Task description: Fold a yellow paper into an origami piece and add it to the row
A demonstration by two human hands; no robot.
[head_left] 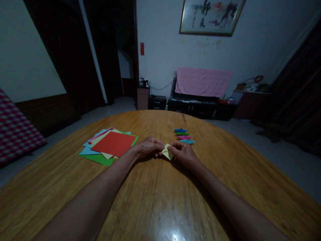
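Note:
Between my two hands is a small piece of folded yellow paper [167, 152], creased into a roughly diamond shape. My left hand [149, 147] grips its left edge with thumb and fingers closed. From the other side, my right hand [184, 153] pinches it, the thumb lying across its upper right part. Just beyond the right hand, several folded paper boats stand in a row: a dark blue boat [181, 130], a green boat [182, 134], a pink boat [184, 137] and a light blue boat [188, 142]. Fingertips partly hide behind the yellow paper.
A loose stack of coloured paper sheets lies left of my hands, with a red sheet [114, 144] on top and a green sheet [100, 160] underneath. Everything rests on a round wooden table [155, 194]. Past its far edge stands a low black cabinet [193, 106] with a pink cloth [203, 82] above.

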